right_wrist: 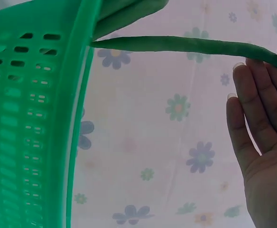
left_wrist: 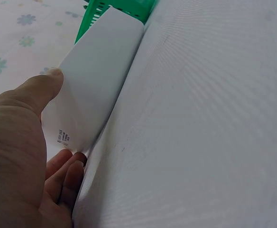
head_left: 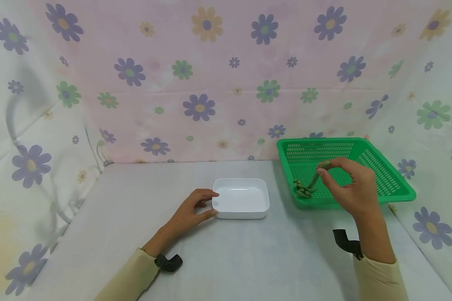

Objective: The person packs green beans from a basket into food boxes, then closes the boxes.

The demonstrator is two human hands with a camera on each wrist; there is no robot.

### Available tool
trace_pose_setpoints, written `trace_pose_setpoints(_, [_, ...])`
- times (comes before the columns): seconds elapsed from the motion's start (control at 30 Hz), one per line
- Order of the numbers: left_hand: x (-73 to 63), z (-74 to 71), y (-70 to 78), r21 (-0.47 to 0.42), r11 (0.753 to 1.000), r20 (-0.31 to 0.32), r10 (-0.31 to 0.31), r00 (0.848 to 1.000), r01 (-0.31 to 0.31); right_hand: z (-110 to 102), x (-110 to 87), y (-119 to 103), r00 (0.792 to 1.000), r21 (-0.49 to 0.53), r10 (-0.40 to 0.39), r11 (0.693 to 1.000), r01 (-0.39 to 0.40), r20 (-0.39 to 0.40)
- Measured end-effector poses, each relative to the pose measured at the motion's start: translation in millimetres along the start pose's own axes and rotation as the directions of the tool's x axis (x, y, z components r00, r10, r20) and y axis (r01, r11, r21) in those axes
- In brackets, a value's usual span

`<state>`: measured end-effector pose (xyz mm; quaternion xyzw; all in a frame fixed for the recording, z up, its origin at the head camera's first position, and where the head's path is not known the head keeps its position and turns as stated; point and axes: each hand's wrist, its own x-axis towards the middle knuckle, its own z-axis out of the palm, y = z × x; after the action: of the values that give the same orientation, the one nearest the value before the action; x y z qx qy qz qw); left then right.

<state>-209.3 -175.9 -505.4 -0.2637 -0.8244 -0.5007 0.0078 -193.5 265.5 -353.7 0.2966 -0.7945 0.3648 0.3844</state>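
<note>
A white rectangular dish (head_left: 241, 200) stands on the table, bare inside. My left hand (head_left: 191, 211) holds it by its left end, the thumb (left_wrist: 50, 85) on the rim and the other fingers curled at the corner. Above the green basket (head_left: 393, 194), my right hand (head_left: 352, 184) pinches one end of a long green bean (head_left: 315, 179) between thumb and fingertips. The bean slants down toward a small heap of green beans (head_left: 304, 191) in the basket's near left corner. In the right wrist view the bean (right_wrist: 176, 44) stretches straight from the basket rim to the fingers.
A pale cloth covers the table (head_left: 226, 259). Flower-printed fabric (head_left: 218, 83) hangs behind it and along both sides. The basket stands at the back right, its right end near the side fabric.
</note>
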Motion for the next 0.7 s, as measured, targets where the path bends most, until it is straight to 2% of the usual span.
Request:
trace_pose_setpoints(0.37, [-0.8, -0.1, -3.1, 0.014, 1.0, 0.001, -0.002, 1.0, 0.002, 6.6, 11.4, -14.2, 0.995, 0.096, -0.065, 0.993, 0.073, -0.082])
trace_pose_setpoints(0.7, [-0.6, 0.4, -0.2, 0.01, 1.0, -0.008, 0.017, 1.0, -0.017, 23.4, 26.7, -29.9, 0.984, 0.124, -0.101, 0.985, 0.12, -0.148])
